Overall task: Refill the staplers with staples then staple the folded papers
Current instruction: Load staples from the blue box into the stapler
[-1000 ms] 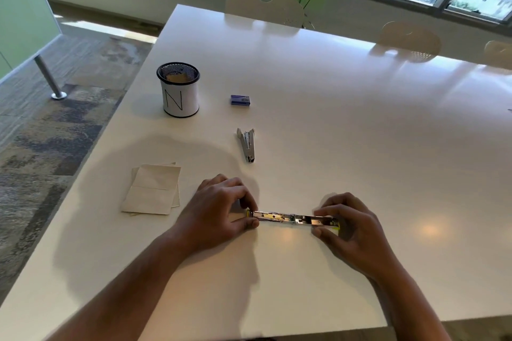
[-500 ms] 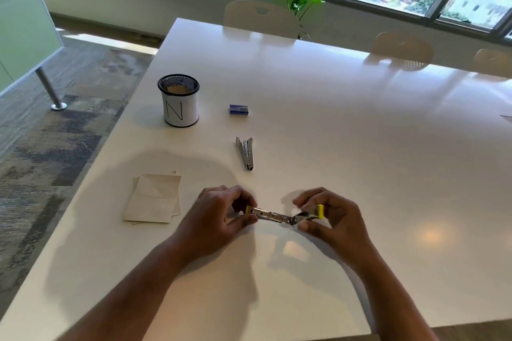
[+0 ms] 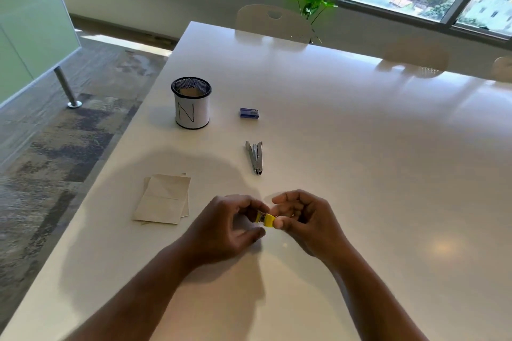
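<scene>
Both hands meet over the near middle of the white table (image 3: pixel 360 147). My left hand (image 3: pixel 230 227) and my right hand (image 3: pixel 302 219) together hold a small yellow stapler (image 3: pixel 266 219), folded shut; only its yellow end and a bit of metal show between the fingers. A second, silver stapler (image 3: pixel 255 157) lies on the table beyond the hands. Farther back lies a small blue staple box (image 3: pixel 249 113). A small stack of folded beige papers (image 3: pixel 163 199) lies left of my left hand.
A black mesh cup (image 3: pixel 191 102) wrapped in white paper marked "N" stands at the back left near the table's left edge. White chairs (image 3: pixel 273 22) and a green plant (image 3: pixel 313 4) stand beyond the far edge, under the windows.
The yellow stapler was stretched open flat between my hands; my right hand has swung its yellow end over toward my left hand, folding it shut. The hands are now close together.
</scene>
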Available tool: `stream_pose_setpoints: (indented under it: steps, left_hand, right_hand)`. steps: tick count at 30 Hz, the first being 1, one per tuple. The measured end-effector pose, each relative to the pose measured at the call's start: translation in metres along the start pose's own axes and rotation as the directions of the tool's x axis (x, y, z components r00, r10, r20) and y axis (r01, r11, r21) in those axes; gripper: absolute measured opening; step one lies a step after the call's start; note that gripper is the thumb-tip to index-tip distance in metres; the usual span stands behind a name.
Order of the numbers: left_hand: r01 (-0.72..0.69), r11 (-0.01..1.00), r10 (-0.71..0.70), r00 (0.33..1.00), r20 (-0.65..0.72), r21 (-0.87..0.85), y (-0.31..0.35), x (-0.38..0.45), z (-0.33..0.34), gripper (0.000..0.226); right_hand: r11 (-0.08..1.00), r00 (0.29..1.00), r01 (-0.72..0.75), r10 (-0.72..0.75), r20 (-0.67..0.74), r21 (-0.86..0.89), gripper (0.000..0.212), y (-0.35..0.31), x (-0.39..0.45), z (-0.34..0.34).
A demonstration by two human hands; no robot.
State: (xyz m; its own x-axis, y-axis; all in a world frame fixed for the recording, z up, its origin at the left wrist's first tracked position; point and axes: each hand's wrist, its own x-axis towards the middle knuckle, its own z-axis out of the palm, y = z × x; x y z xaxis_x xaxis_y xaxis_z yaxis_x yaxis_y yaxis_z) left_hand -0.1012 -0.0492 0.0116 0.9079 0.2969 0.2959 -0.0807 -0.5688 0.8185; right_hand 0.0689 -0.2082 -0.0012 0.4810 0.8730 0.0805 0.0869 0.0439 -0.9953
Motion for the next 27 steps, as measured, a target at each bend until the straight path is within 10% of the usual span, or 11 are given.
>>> stream_pose_setpoints:
  steps: [27]
  left_hand:
    - [0.037, 0.999, -0.036, 0.999, -0.029, 0.035, -0.010, 0.004, 0.011, 0.054]
  right_hand:
    - [0.855, 0.951, 0.249, -0.305, -0.053, -0.455, 0.040, 0.000, -0.011, -0.002]
